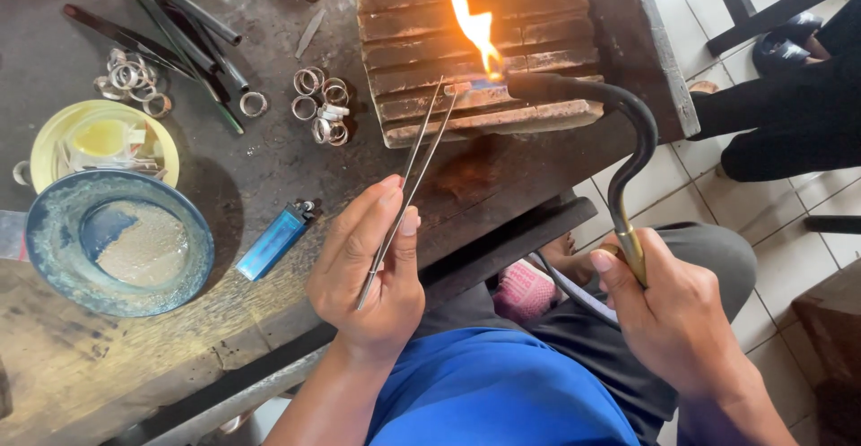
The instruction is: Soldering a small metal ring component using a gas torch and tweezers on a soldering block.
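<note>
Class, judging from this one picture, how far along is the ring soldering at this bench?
Done: nothing shows for certain. In hand: the right hand aims the lit torch at a small piece on the brick, gripped by tweezers in the left hand. Left, perhaps: loose rings lie beside it.

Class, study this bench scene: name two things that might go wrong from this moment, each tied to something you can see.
1. The lighter lies on the bench near the torch flame; heat might reach it.
2. The left hand holds thin metal tweezers with tips at the flame; they may heat up and burn fingers.
</note>
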